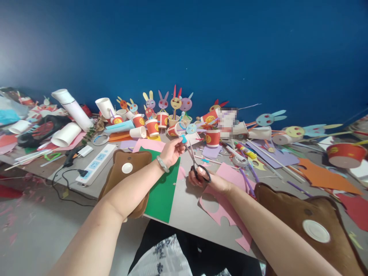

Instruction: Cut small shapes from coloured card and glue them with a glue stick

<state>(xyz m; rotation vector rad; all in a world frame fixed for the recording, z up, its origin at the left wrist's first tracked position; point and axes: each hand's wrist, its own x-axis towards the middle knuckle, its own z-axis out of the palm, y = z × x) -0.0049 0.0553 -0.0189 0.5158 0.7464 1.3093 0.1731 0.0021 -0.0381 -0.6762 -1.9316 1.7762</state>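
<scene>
Between the fingertips of my left hand is a small blue piece of paper. My right hand grips a pair of scissors by its black handles. The blades point up and away from me, parted a little, with their tips close to the blue piece. Under my left wrist lies a sheet of green paper. Pink paper with rounded cut-outs lies beneath my right wrist and forearm.
Red paper cups with paper rabbit heads stand along the blue wall. A white power strip and a brown cushion lie left; another brown cushion lies right. Orange paper and sticks are scattered at the right.
</scene>
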